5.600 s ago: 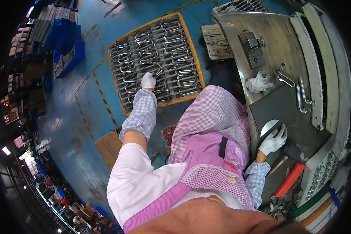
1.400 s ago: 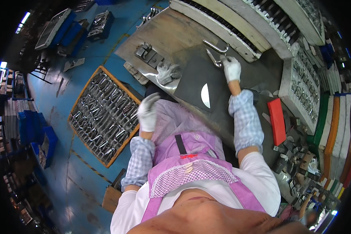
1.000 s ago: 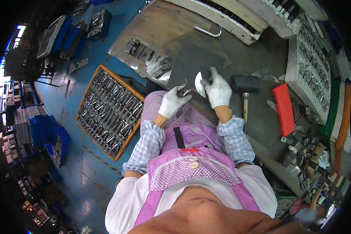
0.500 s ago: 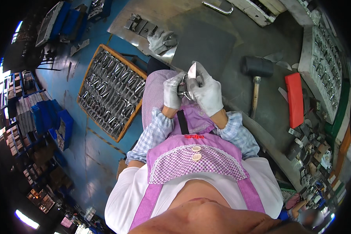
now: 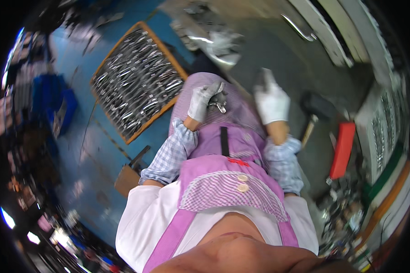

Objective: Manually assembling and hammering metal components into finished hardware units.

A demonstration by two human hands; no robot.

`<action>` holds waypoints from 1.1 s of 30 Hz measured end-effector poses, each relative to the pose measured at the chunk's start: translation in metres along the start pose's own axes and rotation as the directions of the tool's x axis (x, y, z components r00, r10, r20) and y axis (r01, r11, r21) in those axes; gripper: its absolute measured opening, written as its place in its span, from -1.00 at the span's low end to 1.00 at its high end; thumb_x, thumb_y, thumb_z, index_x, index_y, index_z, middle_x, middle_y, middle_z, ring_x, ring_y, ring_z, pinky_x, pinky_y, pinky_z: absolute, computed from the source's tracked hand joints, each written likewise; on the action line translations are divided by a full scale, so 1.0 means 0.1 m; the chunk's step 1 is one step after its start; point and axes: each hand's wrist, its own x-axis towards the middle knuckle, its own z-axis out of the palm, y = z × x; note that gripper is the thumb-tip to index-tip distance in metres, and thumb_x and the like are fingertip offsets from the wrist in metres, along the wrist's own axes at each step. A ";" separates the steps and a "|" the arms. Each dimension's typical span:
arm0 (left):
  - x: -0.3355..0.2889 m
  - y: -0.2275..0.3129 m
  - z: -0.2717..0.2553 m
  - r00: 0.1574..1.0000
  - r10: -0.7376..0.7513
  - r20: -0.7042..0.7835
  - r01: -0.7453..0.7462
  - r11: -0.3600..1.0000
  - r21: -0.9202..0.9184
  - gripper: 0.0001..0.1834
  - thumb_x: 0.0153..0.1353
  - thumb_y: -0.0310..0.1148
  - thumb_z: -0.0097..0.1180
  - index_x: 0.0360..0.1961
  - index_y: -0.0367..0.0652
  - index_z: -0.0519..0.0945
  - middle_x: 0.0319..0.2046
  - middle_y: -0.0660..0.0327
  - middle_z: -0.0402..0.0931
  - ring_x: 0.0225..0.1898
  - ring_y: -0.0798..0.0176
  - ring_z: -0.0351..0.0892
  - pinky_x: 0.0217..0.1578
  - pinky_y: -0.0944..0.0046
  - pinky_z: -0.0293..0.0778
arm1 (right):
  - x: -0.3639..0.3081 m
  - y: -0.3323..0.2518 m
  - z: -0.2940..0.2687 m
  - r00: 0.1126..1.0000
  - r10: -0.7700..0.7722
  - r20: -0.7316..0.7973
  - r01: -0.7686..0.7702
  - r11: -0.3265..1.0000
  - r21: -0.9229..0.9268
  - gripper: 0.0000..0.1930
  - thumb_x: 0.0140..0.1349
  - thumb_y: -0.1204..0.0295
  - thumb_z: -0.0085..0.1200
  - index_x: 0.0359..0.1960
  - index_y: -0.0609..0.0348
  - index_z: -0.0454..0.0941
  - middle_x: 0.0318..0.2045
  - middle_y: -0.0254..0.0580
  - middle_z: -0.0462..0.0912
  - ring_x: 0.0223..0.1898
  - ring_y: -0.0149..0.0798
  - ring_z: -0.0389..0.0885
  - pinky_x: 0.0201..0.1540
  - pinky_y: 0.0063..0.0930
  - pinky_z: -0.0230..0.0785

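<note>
Over my lap, my left hand (image 5: 205,99) is closed, in a white glove with greyed fingers. It holds a shiny curved metal piece (image 5: 219,106), whose lower end sticks out below the fingers; the rest is hidden in the grip. Apart from it, my right hand (image 5: 272,99), also gloved, hovers by the bench edge next to a dark mat (image 5: 271,52). Motion smears its fingers, so whether anything is between them does not show. A black-headed mallet (image 5: 318,105) with a wooden handle lies to its right.
An orange-rimmed tray (image 5: 165,52) full of shiny metal pieces stands at left. A long red block (image 5: 342,150) lies on the bench at right, beside a pale crate (image 5: 364,123) of metal parts. A bent metal bar (image 5: 298,27) is at the far side. A crumpled glove (image 5: 226,44) appears blurred.
My hands have separated: the right has moved away to the right, while the left keeps the metal piece. The pale blade-like piece seen between them no longer shows clearly. The whole view has turned.
</note>
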 end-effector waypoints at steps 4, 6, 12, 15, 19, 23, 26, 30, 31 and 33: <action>-0.03 -0.10 -1.40 0.942 -0.230 -0.243 0.288 0.927 0.239 -0.48 0.19 0.02 0.29 -0.17 -0.31 0.70 -0.49 0.27 0.66 -0.53 0.54 0.54 -0.59 0.49 0.32 | 0.95 0.94 -0.31 0.883 -0.160 -0.441 0.038 0.961 -0.273 -0.54 0.24 0.21 0.13 0.16 0.05 0.54 0.11 0.04 0.57 0.12 0.06 0.53 0.18 -0.11 0.37; -0.16 -0.16 -2.17 0.887 -0.238 -0.395 0.411 0.796 0.444 -0.38 0.17 0.03 0.31 -0.03 -0.38 0.65 -0.38 0.20 0.70 -0.43 0.46 0.61 -0.48 0.42 0.43 | 1.43 0.87 -0.52 0.907 -0.092 -0.412 -0.105 0.897 -0.430 -0.52 0.25 0.12 0.15 0.17 0.01 0.54 0.21 0.06 0.47 0.21 0.10 0.45 0.23 -0.09 0.33; -0.32 -0.88 -3.77 0.892 -0.283 -0.352 0.452 0.580 0.678 -0.45 0.20 0.00 0.24 0.01 -0.27 0.65 0.01 0.10 0.63 0.02 0.21 0.59 0.06 0.27 0.42 | 2.21 1.70 -0.22 0.940 -0.121 -0.318 -0.083 0.824 -0.560 -0.60 0.27 0.04 0.10 0.01 -0.04 0.66 0.19 0.09 0.47 0.14 0.08 0.52 0.17 -0.13 0.38; -0.32 -1.37 -4.04 0.939 -0.226 -0.260 0.344 0.656 0.672 -0.63 0.22 -0.22 0.25 -0.02 -0.20 0.68 0.18 0.17 0.53 0.08 0.21 0.57 0.08 0.27 0.45 | 2.26 1.83 -0.38 0.984 -0.001 -0.179 -0.083 0.883 -0.463 -0.64 0.29 0.07 0.09 -0.03 -0.03 0.68 0.06 0.02 0.61 0.08 0.04 0.57 0.12 -0.19 0.39; -0.30 -1.74 -4.25 0.976 -0.200 -0.087 0.195 0.623 0.757 -0.73 0.16 -0.55 0.20 -0.11 -0.11 0.72 0.25 0.22 0.48 0.04 0.27 0.60 -0.04 0.35 0.53 | 2.21 1.78 -0.43 0.972 0.101 -0.213 -0.117 0.991 -0.063 -0.65 0.30 0.11 0.09 -0.01 -0.03 0.70 -0.06 -0.15 0.72 -0.02 -0.15 0.65 0.03 -0.31 0.42; -0.21 -1.97 -4.34 0.974 -0.087 -0.208 0.222 0.536 0.814 -0.75 0.17 -0.62 0.12 -0.17 -0.15 0.72 0.07 0.18 0.62 -0.03 0.16 0.66 -0.05 0.32 0.54 | 2.21 1.78 -0.38 0.949 0.003 -0.314 0.040 0.991 0.129 -0.62 0.30 0.19 0.12 0.05 0.13 0.65 -0.03 -0.11 0.71 -0.07 -0.24 0.66 0.01 -0.38 0.42; -0.10 -2.06 -4.25 0.945 -0.092 -0.315 0.307 0.591 0.747 -0.79 0.17 -0.36 0.22 -0.16 -0.03 0.73 -0.07 0.07 0.64 0.02 0.01 0.61 0.07 0.18 0.49 | 2.16 1.62 -0.39 0.885 0.312 -0.347 -0.300 0.950 0.088 -0.66 0.29 0.34 0.13 0.01 0.31 0.65 -0.09 -0.08 0.73 -0.12 -0.27 0.67 0.01 -0.42 0.45; -0.11 -2.02 -4.35 0.952 -0.129 -0.278 0.306 0.363 0.880 -0.72 0.17 -0.29 0.21 -0.07 0.09 0.71 -0.10 0.02 0.64 -0.03 -0.06 0.62 0.03 0.13 0.51 | 1.89 1.30 -0.42 0.898 0.241 -0.369 0.027 0.806 0.591 -0.71 0.29 0.46 0.10 -0.04 0.41 0.65 -0.14 -0.11 0.72 -0.18 -0.34 0.66 -0.06 -0.51 0.48; -0.09 -1.96 -4.31 0.949 -0.222 -0.224 0.280 0.267 0.922 -0.70 0.18 -0.30 0.19 -0.04 0.12 0.70 -0.10 0.02 0.63 -0.02 -0.06 0.61 0.03 0.13 0.51 | 1.72 1.15 -0.50 0.896 0.147 -0.420 0.087 0.868 0.488 -0.72 0.29 0.48 0.10 -0.04 0.42 0.65 -0.15 -0.15 0.72 -0.21 -0.39 0.65 -0.10 -0.55 0.48; -0.10 -1.91 -4.35 0.951 -0.211 -0.227 0.278 0.258 0.925 -0.72 0.17 -0.28 0.24 -0.08 0.01 0.71 -0.15 0.03 0.67 -0.10 -0.03 0.67 -0.04 0.12 0.54 | 1.41 1.00 -0.64 0.895 0.133 -0.427 0.138 0.827 0.545 -0.72 0.28 0.51 0.09 -0.03 0.42 0.65 -0.17 -0.16 0.72 -0.19 -0.42 0.64 -0.09 -0.57 0.48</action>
